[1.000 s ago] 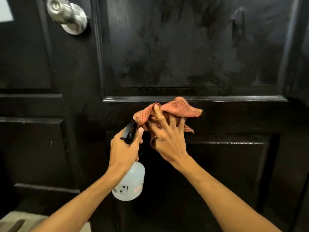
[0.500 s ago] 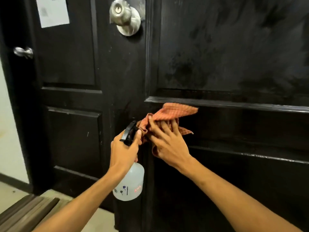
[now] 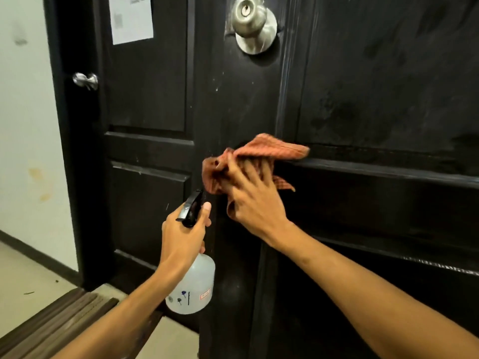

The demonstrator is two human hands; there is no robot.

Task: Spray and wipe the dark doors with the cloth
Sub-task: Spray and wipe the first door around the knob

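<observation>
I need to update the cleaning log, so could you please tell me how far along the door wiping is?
Done, seemingly: the near door's upper panel shows smeared wipe streaks. In hand: the right hand presses the cloth against the near door's rail below the knob, while the left hand holds the spray bottle. Left: the far door still shows pale specks and no streaks, and the near door's lower panel looks unwiped, though that is hard to judge.

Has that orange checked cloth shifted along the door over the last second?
Yes. The orange checked cloth slid left along the dark door's horizontal moulding ledge, from mid-panel to the ledge's left end, below the round silver doorknob.
</observation>
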